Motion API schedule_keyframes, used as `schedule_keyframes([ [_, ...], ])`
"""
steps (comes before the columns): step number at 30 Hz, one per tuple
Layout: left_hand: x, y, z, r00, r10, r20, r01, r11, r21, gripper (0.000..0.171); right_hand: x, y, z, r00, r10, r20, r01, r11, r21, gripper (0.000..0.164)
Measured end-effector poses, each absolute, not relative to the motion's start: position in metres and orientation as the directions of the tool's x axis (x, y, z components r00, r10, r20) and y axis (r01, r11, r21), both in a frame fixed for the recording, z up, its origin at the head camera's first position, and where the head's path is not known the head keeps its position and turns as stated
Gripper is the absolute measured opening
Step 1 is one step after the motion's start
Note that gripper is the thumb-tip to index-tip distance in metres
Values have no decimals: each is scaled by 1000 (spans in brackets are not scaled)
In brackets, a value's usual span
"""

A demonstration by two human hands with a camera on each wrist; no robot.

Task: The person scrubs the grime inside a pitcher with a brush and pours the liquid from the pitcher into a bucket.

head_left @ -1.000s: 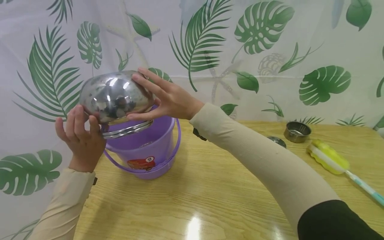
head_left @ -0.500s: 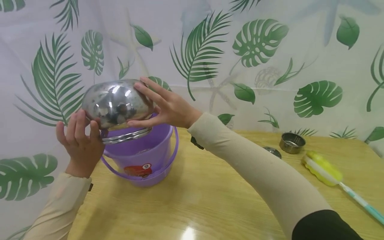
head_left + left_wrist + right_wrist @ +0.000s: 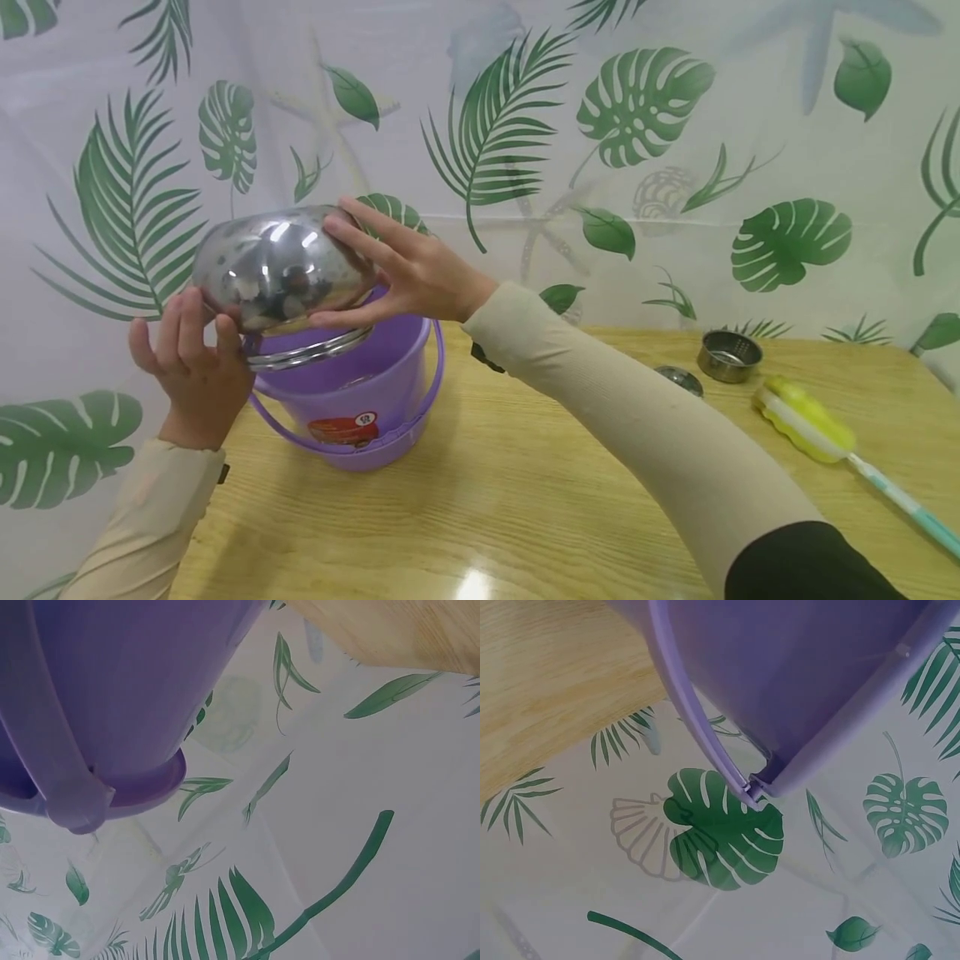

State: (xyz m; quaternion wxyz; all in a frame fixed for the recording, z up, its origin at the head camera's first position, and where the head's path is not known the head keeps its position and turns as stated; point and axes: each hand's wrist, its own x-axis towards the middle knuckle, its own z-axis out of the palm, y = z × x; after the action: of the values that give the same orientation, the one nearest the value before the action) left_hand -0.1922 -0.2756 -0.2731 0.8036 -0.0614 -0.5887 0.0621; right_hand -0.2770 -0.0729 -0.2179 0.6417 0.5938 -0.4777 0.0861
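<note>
A shiny, rounded steel pot (image 3: 285, 271) is held tilted above a purple bucket (image 3: 341, 412) in the head view. Two parallel steel bands (image 3: 307, 350) curve beneath the pot, in front of the bucket's mouth. My left hand (image 3: 197, 367) holds the pot's lower left side, fingers pointing up. On the other side my right hand (image 3: 412, 267) grips it, fingers spread over the upper side and thumb below. The pot's opening and far side are hidden. Both wrist views show the bucket (image 3: 135, 690) (image 3: 795, 682), without the hands or pot.
Toward the right of the wooden table (image 3: 525, 483) stand a small perforated steel strainer (image 3: 729, 357) and a small round steel lid (image 3: 678, 381). A yellow sponge brush (image 3: 806, 421) with a white and teal handle lies nearby. A leaf-printed cloth (image 3: 675, 167) hangs behind.
The head view has tilted up slightly, so the table appears lower. In the last half second the pot and both hands have shifted slightly left and down in view. The grip looks unchanged.
</note>
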Motion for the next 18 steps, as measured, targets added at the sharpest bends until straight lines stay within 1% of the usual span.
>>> schedule_keyframes([
  [2,-191,-275,-271,278,168,946,-10,985,-172,86,-277,-73,-219,496,-487,719,-675,305,672,50],
  [3,-191,-275,-270,260,167,951,0,985,-172,83,-276,-72,-220,462,-509,727,-697,298,652,51],
  [4,-190,-276,-269,230,168,958,16,984,-177,79,-275,-72,-221,410,-542,734,-737,278,617,51],
  [5,-189,-277,-267,193,173,966,40,982,-184,76,-274,-71,-222,345,-576,741,-782,260,566,50],
  [6,-188,-280,-264,145,181,973,73,979,-192,70,-272,-70,-223,264,-611,747,-831,250,498,48],
  [7,-187,-283,-262,92,194,977,110,973,-204,66,-270,-70,-224,182,-638,748,-871,248,424,46],
  [8,-187,-286,-260,36,208,977,154,965,-211,66,-267,-69,-224,96,-660,745,-909,246,336,44],
  [9,-185,-291,-256,-30,225,974,204,955,-214,70,-265,-69,-224,13,-677,736,-935,252,249,44],
  [10,-184,-295,-253,-103,247,964,257,942,-214,75,-263,-69,-223,-61,-689,722,-947,269,177,47],
  [11,-183,-299,-248,-172,272,947,308,928,-210,80,-262,-70,-222,-122,-697,707,-950,289,121,54],
  [13,-182,-305,-238,-304,321,897,396,899,-187,90,-261,-71,-221,-227,-706,671,-949,315,10,67],
  [15,-182,-311,-227,-424,372,825,460,874,-158,97,-261,-72,-220,-336,-712,616,-937,316,-146,80],
  [17,-183,-314,-216,-527,413,743,502,856,-120,106,-262,-73,-221,-422,-712,561,-906,312,-285,89],
  [18,-184,-315,-210,-581,421,697,514,854,-87,107,-263,-73,-222,-453,-711,539,-888,303,-346,93],
])
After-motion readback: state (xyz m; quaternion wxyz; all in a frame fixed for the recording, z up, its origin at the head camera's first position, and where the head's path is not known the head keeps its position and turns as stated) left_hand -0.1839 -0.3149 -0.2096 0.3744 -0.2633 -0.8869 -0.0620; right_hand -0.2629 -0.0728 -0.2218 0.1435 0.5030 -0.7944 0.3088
